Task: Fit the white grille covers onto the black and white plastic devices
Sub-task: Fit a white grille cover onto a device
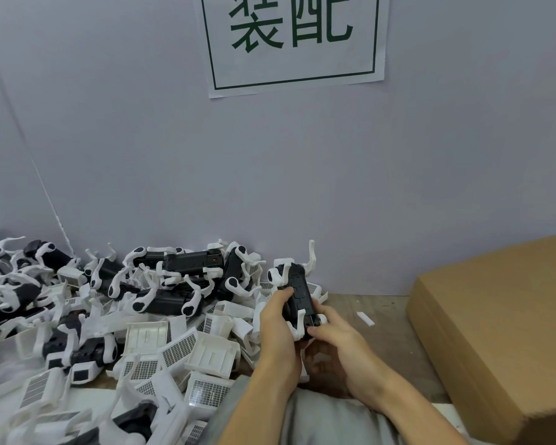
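Observation:
A black and white plastic device [297, 292] with curved white arms is held upright above the wooden table. My left hand [275, 319] grips its left side, fingers curled round the black body. My right hand [333, 332] grips its lower right end, thumb on the bottom edge. Whether a grille cover sits on this device is hidden by the hands. Loose white grille covers [177, 350] lie in a heap to the left of my hands. More black and white devices [187, 261] are piled behind them against the wall.
A large brown cardboard box [501, 329] stands at the right. A small white strip [365, 318] lies on the wooden table [385, 313] between my hands and the box. A grey wall with a paper sign [294, 43] closes the back.

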